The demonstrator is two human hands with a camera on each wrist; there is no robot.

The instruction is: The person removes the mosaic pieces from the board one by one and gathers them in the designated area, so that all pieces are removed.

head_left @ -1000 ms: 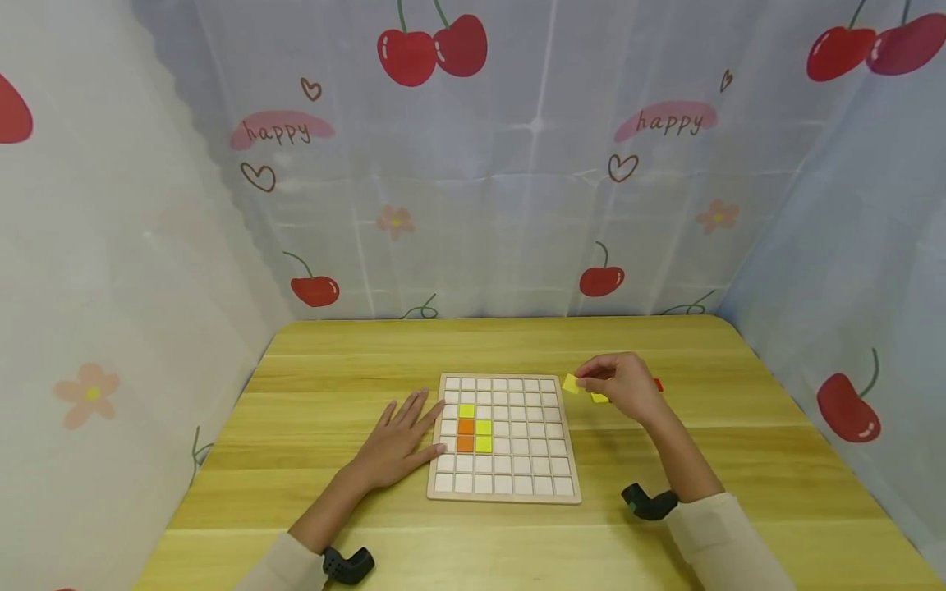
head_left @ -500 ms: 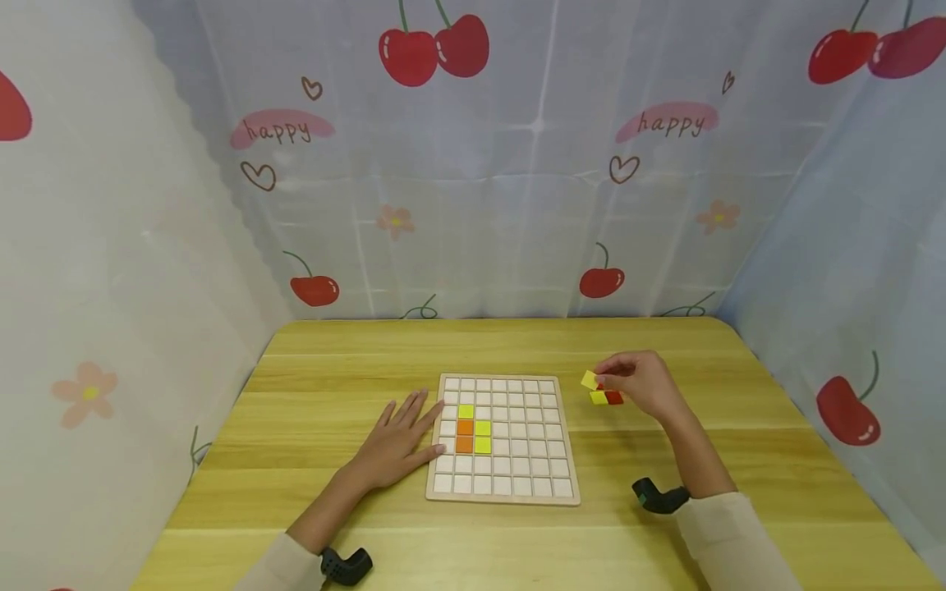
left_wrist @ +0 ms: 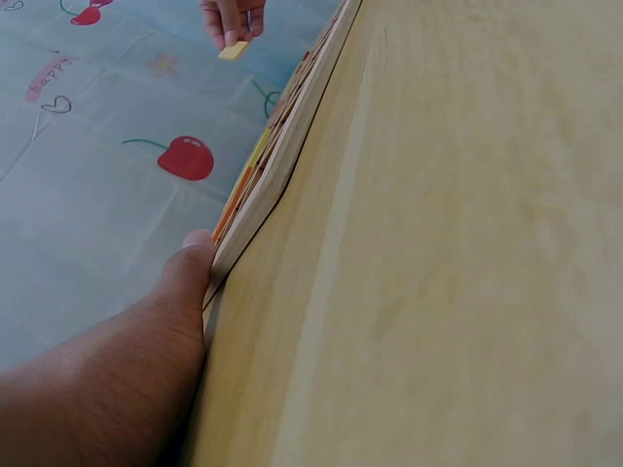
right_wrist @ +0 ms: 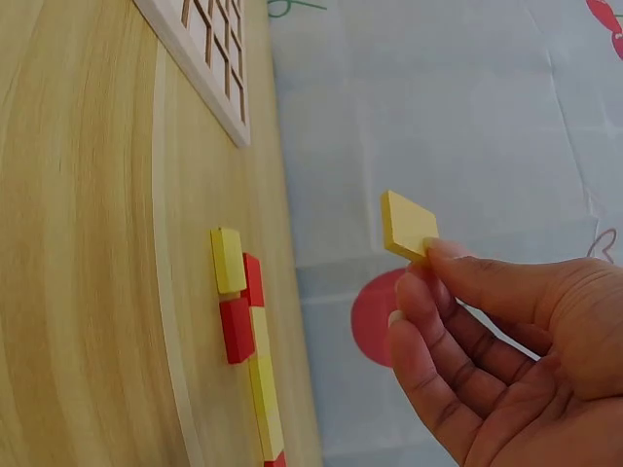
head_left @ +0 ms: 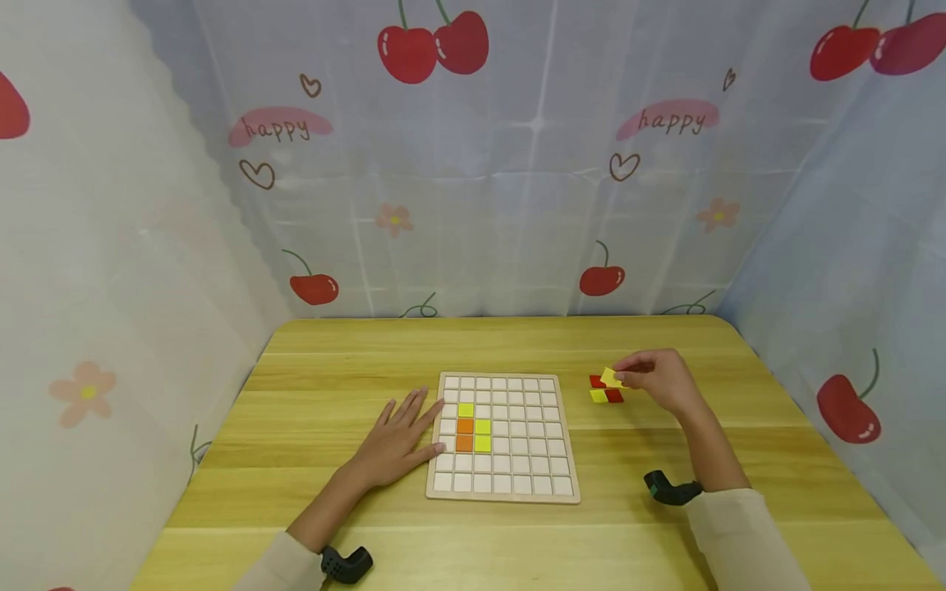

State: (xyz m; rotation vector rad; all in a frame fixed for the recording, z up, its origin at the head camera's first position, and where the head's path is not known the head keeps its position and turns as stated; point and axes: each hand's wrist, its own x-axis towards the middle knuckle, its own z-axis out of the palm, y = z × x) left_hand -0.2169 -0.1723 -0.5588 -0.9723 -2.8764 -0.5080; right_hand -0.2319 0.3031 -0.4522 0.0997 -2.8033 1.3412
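My right hand (head_left: 661, 382) pinches a square yellow tile (right_wrist: 409, 224) between thumb and fingers, lifted above the table at the right. Beneath it lie loose tiles, among them a yellow tile (head_left: 598, 396) and a red tile (head_left: 614, 396). With fingers spread, my left hand (head_left: 392, 447) rests at the left edge of a wooden grid board (head_left: 502, 497), thumb and index finger touching it. Set in the board are several coloured tiles: yellow ones (head_left: 483, 444) and two orange ones (head_left: 464, 443), near its left side. The other cells look pale and bare.
The wooden table (head_left: 355, 345) has rounded back corners. Patterned curtains (head_left: 502, 246) stand behind it and on both sides. The right wrist view shows a second row of yellow tiles (right_wrist: 263, 384) and red tiles (right_wrist: 253, 280) beside the front pair.
My right hand has moved to the right with the yellow tile, from near the board's top right corner to over the loose tiles. The left hand has stayed at the board's edge.
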